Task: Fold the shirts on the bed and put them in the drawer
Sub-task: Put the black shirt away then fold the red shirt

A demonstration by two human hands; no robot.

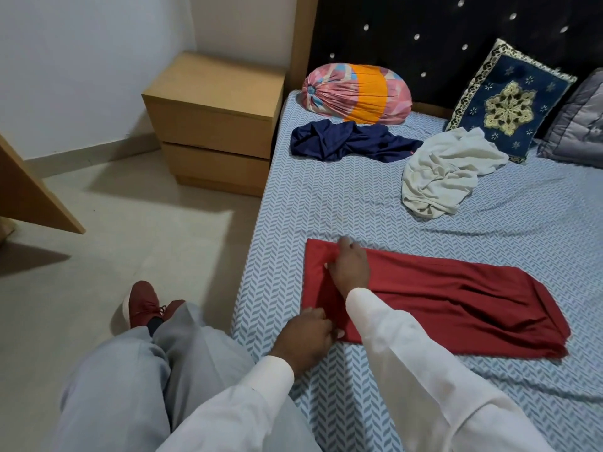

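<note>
Red shirt (456, 298) lies in the lower middle of the frame on the bed (326, 197), folded into a long strip that runs from near the bed's left edge toward the right, its right end rumpled. Both hands work at its left end. The left hand (305, 337) sits at the near corner with its fingers curled onto the cloth, grasping the edge there. The right hand (349, 265) reaches across the strip to the far edge, where thumb and fingers pinch a small fold of the fabric. Both arms wear white sleeves and come in from the bottom of the frame. Higher up, the navy shirt (352, 141) lies crumpled just in front of a pink and orange bolster (355, 93). To its right, the white shirt (447, 171) sits in a loose heap, touching the lower corner of a blue patterned cushion (509, 102) that leans on the black headboard (440, 37). A grey pillow (580, 125) shows at the right edge of the frame. Left of the bed, in the upper middle, a wooden nightstand (212, 79) stands on the floor (130, 230) against the wall, its two drawers (215, 164) both closed. At lower left, the person's grey-trousered legs cross, with one red shoe (143, 305) showing.
</note>
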